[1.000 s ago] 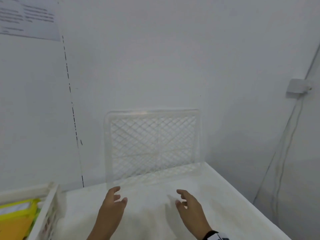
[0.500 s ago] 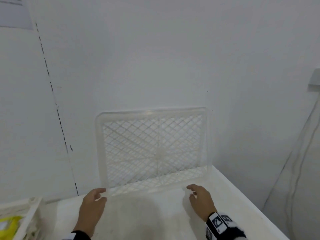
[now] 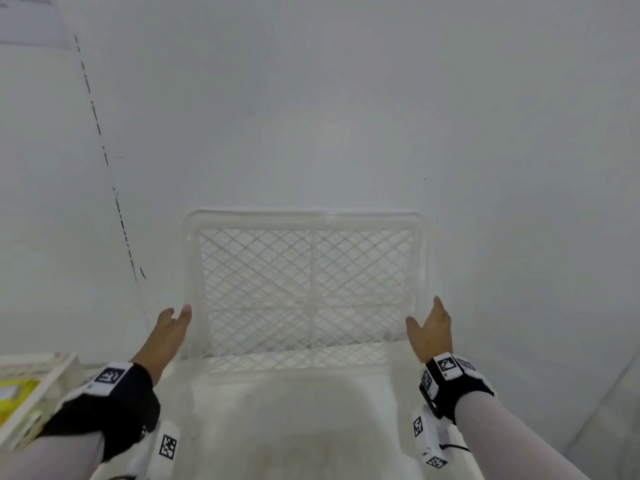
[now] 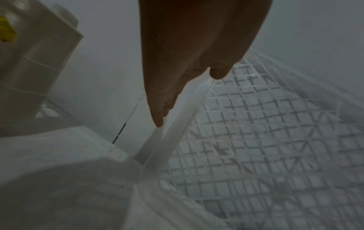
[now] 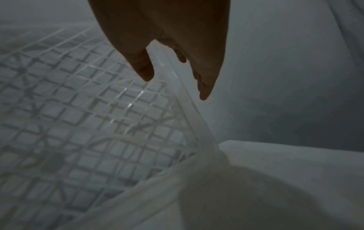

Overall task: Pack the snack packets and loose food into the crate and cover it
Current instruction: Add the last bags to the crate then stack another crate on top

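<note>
The translucent lattice lid (image 3: pixel 304 289) stands upright on its long edge on the white table, leaning against the wall, while the white crate (image 3: pixel 52 379) holding yellow packets (image 3: pixel 14 396) sits well apart at far left.

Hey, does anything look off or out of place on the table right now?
Only the clear mesh lid: it stands on its edge, leaning against the back wall, instead of covering the crate at the far left. The left hand and right hand are at its two side edges. Nothing looks spilled or broken.
</note>
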{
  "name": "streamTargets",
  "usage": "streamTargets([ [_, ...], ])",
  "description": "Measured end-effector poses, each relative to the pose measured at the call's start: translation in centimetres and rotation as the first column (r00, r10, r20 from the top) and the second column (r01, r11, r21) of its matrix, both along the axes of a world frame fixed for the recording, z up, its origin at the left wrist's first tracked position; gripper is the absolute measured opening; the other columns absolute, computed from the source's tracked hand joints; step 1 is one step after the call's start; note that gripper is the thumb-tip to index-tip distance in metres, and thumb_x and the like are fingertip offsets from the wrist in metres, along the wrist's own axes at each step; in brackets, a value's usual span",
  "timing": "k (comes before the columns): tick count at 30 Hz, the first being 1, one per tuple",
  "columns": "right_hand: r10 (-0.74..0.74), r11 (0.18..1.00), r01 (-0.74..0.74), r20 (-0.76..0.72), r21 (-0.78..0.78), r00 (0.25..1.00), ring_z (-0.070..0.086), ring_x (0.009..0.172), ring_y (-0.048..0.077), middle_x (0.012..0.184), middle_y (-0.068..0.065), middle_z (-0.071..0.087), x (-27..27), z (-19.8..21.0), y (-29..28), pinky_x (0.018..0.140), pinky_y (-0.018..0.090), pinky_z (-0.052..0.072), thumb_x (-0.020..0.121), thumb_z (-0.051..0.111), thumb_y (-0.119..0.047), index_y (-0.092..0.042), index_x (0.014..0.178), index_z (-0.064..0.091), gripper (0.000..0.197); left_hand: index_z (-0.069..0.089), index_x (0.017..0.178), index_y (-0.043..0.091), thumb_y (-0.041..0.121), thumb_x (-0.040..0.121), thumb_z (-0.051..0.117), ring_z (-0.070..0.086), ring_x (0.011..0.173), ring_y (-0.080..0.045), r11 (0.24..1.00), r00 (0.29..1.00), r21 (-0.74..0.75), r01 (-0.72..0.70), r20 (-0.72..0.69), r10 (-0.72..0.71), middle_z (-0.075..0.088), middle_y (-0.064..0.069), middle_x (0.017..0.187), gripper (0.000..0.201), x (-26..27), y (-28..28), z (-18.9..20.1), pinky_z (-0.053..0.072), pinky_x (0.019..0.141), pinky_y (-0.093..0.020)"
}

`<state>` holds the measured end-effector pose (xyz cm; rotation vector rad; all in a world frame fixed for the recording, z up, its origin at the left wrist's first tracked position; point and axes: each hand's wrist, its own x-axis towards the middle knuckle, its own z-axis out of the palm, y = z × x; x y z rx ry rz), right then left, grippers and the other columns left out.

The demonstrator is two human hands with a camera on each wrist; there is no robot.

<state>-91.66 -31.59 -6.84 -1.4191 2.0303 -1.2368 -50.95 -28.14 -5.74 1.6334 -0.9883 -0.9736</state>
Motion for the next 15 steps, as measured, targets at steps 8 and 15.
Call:
streamTargets([
  [8,0.186,0.970,-0.209,0.172,0.127,0.967,0.037,0.133,0.032,0.149,0.016,0.032,-2.0,1.8,-2.4,0.106,0.035,0.030,0.088,0.059,-0.013,-0.012,0.151,0.006,0.082,0.014,0.149,0.021,0.061,0.089,0.030,0.020,0.142,-0.029,0.996,0.982,0.054,0.070,-0.181,-0.059,0.020,-0.009,0.155,0.073,-1.3,0.2,2.3,0.022,0.113,-0.051],
  [15,0.114,0.993,-0.108,0.176,-0.043,0.978,0.048,0.123,0.032,0.137,0.013,0.049,-1.4,1.7,-2.1,0.101,0.037,0.036,0.093,0.054,-0.020,-0.013,0.145,0.029,0.059,0.011,0.146,0.042,0.064,0.086,0.031,0.026,0.138,-0.036,0.997,0.992,-0.024,0.073,-0.106,-0.075,0.018,-0.010,0.155,0.067,-1.0,2.1,3.5,0.028,0.109,-0.047],
])
